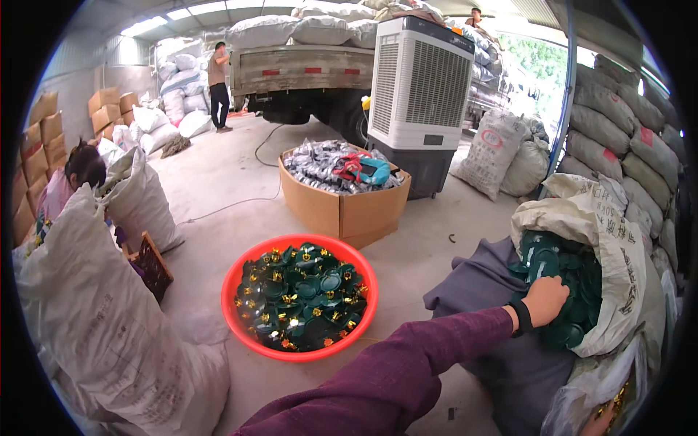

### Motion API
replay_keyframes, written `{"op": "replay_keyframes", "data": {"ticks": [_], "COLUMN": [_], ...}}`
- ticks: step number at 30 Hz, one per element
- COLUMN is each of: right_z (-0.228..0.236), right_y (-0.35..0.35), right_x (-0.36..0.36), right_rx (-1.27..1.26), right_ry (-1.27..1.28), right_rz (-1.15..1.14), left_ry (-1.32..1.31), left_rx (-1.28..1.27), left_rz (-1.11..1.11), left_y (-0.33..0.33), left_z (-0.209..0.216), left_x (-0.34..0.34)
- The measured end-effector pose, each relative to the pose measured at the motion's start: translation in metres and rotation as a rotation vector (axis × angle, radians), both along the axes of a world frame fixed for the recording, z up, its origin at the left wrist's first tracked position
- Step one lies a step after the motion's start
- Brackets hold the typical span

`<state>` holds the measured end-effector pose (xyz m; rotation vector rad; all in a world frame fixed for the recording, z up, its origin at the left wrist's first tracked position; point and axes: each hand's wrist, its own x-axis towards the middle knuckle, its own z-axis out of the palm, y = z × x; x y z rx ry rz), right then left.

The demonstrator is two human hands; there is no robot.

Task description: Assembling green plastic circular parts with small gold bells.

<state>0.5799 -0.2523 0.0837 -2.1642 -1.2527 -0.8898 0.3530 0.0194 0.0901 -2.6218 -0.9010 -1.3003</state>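
Note:
My left hand (547,299), a black band at its wrist, reaches across to the right into an open white woven sack (627,254). Its fingers are closed at the edge of the dark green round plastic pieces (574,280) heaped there; the fingertips are partly hidden. At the lower right edge only a bit of my right hand (600,420) shows, beside shiny gold pieces (618,407) and a clear plastic bag (582,392). A red basin (227,291) on the floor holds many green pieces with gold crown-like tops. Grey cloth (472,280) lies between the basin and the sack.
Behind the basin stands a cardboard box (309,203) of silvery packed items, next to an air cooler (418,87). Tall white sacks (109,312) and a seated person (54,192) are at left. A loaded truck (298,76) and a standing person (218,83) are farther back.

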Motion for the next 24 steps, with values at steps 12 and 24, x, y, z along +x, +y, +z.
{"op": "replay_keyframes", "data": {"ticks": [12, 24], "right_z": [-0.003, -0.045], "right_y": [0.007, 0.020], "right_x": [-0.041, -0.197], "right_rx": [0.425, 0.321], "right_ry": [0.796, 1.388], "right_rz": [0.561, 1.039], "left_ry": [-0.307, -0.613], "left_rx": [-0.607, -1.525], "left_rz": [-0.250, -0.715], "left_y": [-0.051, -0.186], "left_z": [-0.010, -0.042], "left_x": [-0.095, -0.095]}}
